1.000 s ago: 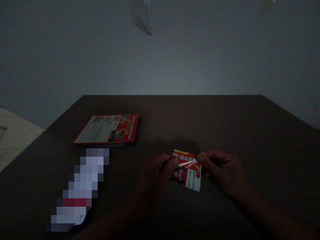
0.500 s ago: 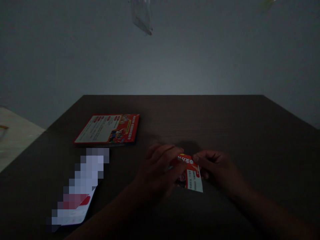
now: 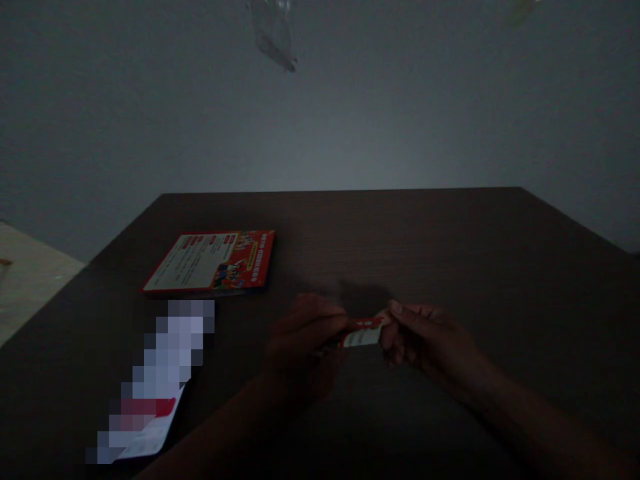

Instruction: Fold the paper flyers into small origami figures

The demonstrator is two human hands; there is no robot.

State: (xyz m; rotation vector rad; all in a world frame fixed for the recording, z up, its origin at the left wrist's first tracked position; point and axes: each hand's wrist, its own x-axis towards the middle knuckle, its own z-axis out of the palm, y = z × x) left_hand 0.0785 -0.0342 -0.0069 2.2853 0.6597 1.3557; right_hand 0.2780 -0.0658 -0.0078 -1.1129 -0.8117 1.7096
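Observation:
Between my two hands, a little above the dark table, is a small red and white printed piece of paper (image 3: 364, 335). My left hand (image 3: 307, 340) is closed on its left side, with the fingers covering much of that part. At the paper's upper right, my right hand (image 3: 425, 330) pinches the edge between thumb and fingers. The paper is tilted, so only a narrow strip of its print shows. In the dim light I cannot make out whether it is folded.
On the table (image 3: 400, 227), a stack of red and white printed sheets (image 3: 210, 261) lies to the left. Nearer me is a phone (image 3: 155, 380) with a lit, pixelated screen. A clear plastic bag (image 3: 273, 33) hangs at the wall (image 3: 400, 100).
The paper has tipped, so its face shows as a thinner strip. My left hand has shifted slightly left and down; both hands still hold the paper. The view has moved a little.

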